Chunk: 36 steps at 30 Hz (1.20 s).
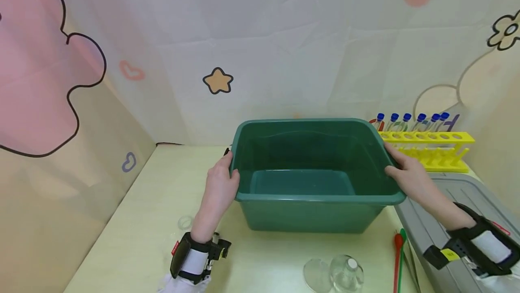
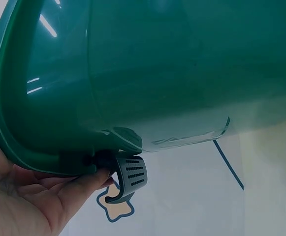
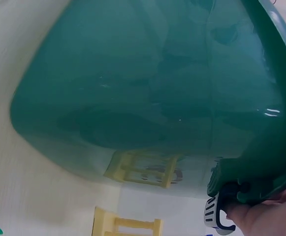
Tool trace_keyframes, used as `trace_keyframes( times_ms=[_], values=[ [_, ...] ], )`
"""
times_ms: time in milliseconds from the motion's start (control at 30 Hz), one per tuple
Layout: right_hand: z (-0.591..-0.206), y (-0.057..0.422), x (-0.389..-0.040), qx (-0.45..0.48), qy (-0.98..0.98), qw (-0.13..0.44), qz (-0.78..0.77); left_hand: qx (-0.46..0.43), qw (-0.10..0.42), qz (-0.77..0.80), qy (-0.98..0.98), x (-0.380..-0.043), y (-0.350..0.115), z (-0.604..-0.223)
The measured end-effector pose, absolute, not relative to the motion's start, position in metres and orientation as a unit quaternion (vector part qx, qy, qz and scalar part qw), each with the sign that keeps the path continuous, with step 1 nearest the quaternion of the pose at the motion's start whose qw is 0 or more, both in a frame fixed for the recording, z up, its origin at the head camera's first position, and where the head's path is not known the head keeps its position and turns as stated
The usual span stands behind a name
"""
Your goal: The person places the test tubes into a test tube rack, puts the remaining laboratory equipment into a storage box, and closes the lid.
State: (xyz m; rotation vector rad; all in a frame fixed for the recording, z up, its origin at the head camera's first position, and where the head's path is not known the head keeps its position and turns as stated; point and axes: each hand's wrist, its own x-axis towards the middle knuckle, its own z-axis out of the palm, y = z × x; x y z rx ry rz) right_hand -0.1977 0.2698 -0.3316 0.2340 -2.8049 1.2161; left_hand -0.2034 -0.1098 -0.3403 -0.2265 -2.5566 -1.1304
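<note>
A deep green plastic tub (image 1: 304, 214) is between my two hands, its opening facing up and towards me. My left hand (image 1: 219, 184) grips the tub's left rim, thumb on top and fingers curled beneath. In the left wrist view, those fingers lie beside a dark slotted clip (image 2: 133, 174) under the rim. On the opposite side, my right hand (image 1: 412, 178) holds the right rim the same way. A similar clip (image 3: 214, 211) shows by its fingers in the right wrist view. Whether the tub's base touches the table cannot be told.
A yellow rack (image 1: 447, 166) with several blue-capped tubes stands at the back right. Before it lies a grey ridged tray (image 1: 451, 189). Red (image 1: 397, 252) and green (image 1: 402, 257) tools lie at the tray's left edge. Clear glassware (image 1: 345, 275) sits near the front.
</note>
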Motion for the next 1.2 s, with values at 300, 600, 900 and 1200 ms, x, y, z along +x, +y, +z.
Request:
trace_keyframes(
  times_ms=[300, 600, 900, 1200],
  values=[
    [-0.331, 0.271, -0.196, 0.076, -0.921, 0.03, 0.38, -0.076, 0.164, -0.4, -0.899, -0.201, -0.109, -0.341],
    [-0.331, 0.27, -0.196, 0.078, -0.922, 0.034, 0.377, -0.076, 0.156, -0.399, -0.9, -0.201, -0.111, -0.339],
    [-0.329, 0.268, -0.196, 0.084, -0.925, 0.029, 0.369, -0.128, 0.163, -0.349, -0.914, -0.203, -0.117, -0.334],
    [-0.327, 0.266, -0.197, 0.076, -0.934, 0.007, 0.349, -0.115, 0.194, -0.281, -0.933, -0.196, -0.153, -0.314]
  ],
)
